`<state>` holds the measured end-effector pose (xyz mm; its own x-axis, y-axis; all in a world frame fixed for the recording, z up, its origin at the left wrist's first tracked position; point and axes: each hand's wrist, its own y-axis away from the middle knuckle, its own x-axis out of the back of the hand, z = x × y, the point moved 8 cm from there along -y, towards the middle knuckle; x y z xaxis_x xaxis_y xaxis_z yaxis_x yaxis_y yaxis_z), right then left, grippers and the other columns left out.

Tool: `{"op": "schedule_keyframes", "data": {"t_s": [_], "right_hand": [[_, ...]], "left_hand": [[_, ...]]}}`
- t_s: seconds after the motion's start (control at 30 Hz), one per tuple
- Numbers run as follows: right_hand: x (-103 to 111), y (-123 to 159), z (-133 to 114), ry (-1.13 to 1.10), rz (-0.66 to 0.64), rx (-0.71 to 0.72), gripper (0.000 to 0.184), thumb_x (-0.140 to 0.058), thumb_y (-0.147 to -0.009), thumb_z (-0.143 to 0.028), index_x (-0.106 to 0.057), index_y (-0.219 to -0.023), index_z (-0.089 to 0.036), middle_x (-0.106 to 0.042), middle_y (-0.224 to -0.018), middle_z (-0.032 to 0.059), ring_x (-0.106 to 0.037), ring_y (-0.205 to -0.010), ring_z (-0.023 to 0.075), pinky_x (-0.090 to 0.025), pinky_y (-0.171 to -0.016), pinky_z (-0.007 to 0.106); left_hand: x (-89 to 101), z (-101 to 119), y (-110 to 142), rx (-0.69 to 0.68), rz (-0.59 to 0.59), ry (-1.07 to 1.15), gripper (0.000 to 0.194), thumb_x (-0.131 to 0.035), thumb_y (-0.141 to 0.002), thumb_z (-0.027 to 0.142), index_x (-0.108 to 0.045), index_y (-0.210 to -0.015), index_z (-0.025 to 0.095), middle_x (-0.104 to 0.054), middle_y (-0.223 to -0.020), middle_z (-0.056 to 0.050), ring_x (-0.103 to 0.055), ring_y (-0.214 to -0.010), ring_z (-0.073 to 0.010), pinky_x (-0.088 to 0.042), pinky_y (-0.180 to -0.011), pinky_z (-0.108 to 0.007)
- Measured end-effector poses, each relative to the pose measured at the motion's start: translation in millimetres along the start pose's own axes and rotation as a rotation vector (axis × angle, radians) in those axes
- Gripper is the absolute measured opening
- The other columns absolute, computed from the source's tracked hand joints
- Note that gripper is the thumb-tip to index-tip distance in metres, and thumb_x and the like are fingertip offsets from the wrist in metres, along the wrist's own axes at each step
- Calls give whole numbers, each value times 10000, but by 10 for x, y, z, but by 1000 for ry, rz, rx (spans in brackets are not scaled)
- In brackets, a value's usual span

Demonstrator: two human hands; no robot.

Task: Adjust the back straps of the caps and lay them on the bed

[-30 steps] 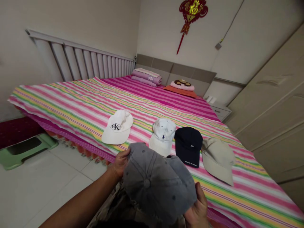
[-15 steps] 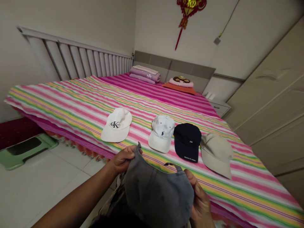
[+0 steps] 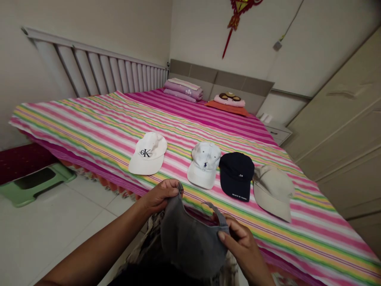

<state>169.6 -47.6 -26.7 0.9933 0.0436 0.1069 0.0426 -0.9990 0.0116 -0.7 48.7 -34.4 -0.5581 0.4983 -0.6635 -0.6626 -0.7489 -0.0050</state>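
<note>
Between my two hands, over the near edge of the bed, hangs a grey baseball cap (image 3: pixel 193 238) with its back strap undone and loose. My left hand (image 3: pixel 163 195) pinches one strap end at the cap's rear edge. At the other side, my right hand (image 3: pixel 242 242) grips the rim by the base of the free strap. Beyond, a row of caps lies on the bed: a white cap with "CK" letters (image 3: pixel 149 154), a white cap with a small blue emblem (image 3: pixel 204 165), a navy cap (image 3: pixel 237 174) and a beige cap (image 3: pixel 274 190).
The caps lie on a striped sheet (image 3: pixel 98 131). Folded purple bedding (image 3: pixel 183 90) and a pink folded item (image 3: pixel 229 100) rest near the headboard (image 3: pixel 222 81). A green stool (image 3: pixel 38 184) stands on the floor at left; a wardrobe (image 3: pixel 339 131) is at right.
My right hand has moved in leftward and its thumb now lies over the rim by the strap. The grey cap's opening has narrowed and bowed. The view has shifted slightly.
</note>
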Motion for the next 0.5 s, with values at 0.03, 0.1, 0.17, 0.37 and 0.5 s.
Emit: {"op": "schedule_keyframes", "data": {"t_s": [0.03,0.1,0.17,0.37,0.5], "right_hand": [[-10,17,30,-77,0,-23,171,-651,-688,-339,-630,-767,-188,-589,-834,41,-509,-780,180,-379,-679,266],[-39,55,100,-247,-2,-77,212,-667,-666,-365,-614,-775,-192,-572,-707,17,-480,-635,140,-365,-577,239],[-71,84,128,-375,-6,-99,234,-672,-656,-393,-604,-738,-184,-521,-595,-10,-421,-538,106,-333,-515,217],[-113,113,-80,-589,-7,-20,168,-653,-695,-343,-607,-736,-187,-550,-604,2,-490,-563,108,-379,-543,222],[-120,130,-150,-668,17,-36,193,-588,-756,-371,-597,-735,-180,-485,-447,-35,-399,-389,55,-303,-422,178]], "left_hand": [[-25,-7,-1,15,6,-7,250,-753,-540,240,-605,-676,91,-593,-557,-21,-523,-454,-80,-402,-459,-173],[-81,-31,-9,47,5,-20,237,-748,-547,229,-607,-676,89,-600,-565,-23,-528,-457,-78,-402,-461,-168],[-150,-69,-27,78,-19,-31,223,-739,-561,221,-610,-686,88,-609,-583,-29,-537,-470,-82,-409,-468,-170],[-422,-173,-84,142,-147,-12,220,-722,-587,246,-619,-693,82,-635,-621,-60,-550,-483,-94,-421,-465,-180],[-552,-216,-98,180,-164,-1,255,-747,-549,256,-636,-694,80,-641,-603,-57,-547,-458,-87,-409,-439,-165]]}}
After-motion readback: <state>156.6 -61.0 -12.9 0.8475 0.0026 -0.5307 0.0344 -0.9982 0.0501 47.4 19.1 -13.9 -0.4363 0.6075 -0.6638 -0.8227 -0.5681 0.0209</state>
